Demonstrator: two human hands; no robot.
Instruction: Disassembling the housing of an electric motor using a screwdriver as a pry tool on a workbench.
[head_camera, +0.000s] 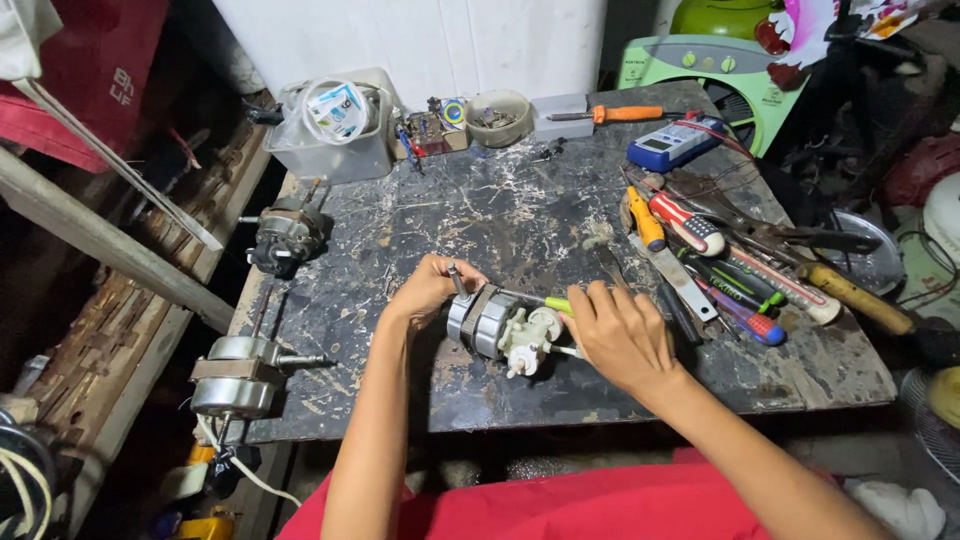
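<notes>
Left hand (428, 290): fingers curled around the shaft end of a small fan motor (487, 322), steadying it on the worktable (500, 220). Right hand (622, 335): closed on a green-handled screwdriver (553, 303), its handle showing between thumb and fingers, the tip end reaching toward the motor's far side; the blade itself is hidden. Fan motor: silver laminated body with a cream plastic gearbox (530, 343) at the end nearer the right hand; lies on its side near the table's front edge, centre; long axis runs roughly left to right, slightly tilted, with the bare metal shaft (456, 278) pointing up and left past the left thumb. Beyond the right hand: a heap of hand tools (720, 255), including screwdrivers with red, yellow and blue handles, pliers and a wooden-handled tool. Further back: blue multimeter (668, 146), orange-handled screwdriver (610, 114), small round bowl of parts (498, 116), clear plastic tub (330, 130). Left edge of table: two more motors, one dark (288, 232) mid-edge, one silver (238, 374) at the front corner, shafts upright or slanted. Table surface dark, scratched, paint-flecked.
</notes>
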